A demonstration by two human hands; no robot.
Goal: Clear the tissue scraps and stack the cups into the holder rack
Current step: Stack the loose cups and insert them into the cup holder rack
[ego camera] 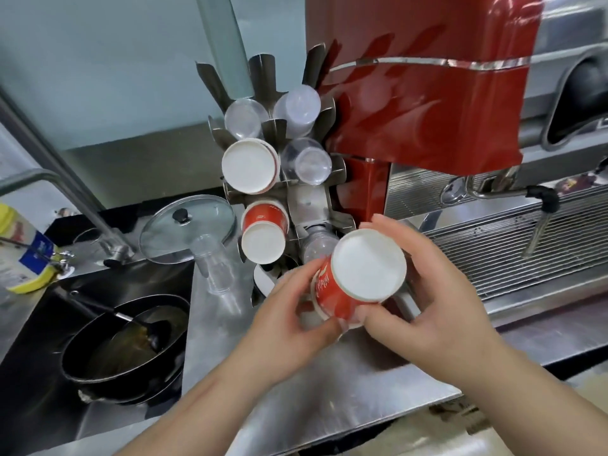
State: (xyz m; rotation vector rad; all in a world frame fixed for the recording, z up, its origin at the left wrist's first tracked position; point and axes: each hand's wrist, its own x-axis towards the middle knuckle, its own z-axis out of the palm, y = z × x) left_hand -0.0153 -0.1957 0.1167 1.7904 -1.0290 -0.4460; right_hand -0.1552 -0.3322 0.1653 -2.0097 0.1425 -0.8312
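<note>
Both hands hold a stack of red paper cups (362,274), white bottom towards me, just in front of the lower part of the metal holder rack (309,199). My left hand (296,317) grips the stack's rim end from the left, and my right hand (427,291) curls round its right side. The rack carries white-bottomed paper cups (248,166), red paper cups (263,235) and clear plastic cups (301,108). A stack of clear plastic cups (214,264) lies on the counter left of the rack. No tissue scraps are visible.
A red espresso machine (427,93) with a steam wand (539,222) stands right of the rack. A glass pot lid (187,228) leans behind the sink. The sink holds a black pan (125,343). A tap (82,205) and a yellow bottle (19,251) are at the left.
</note>
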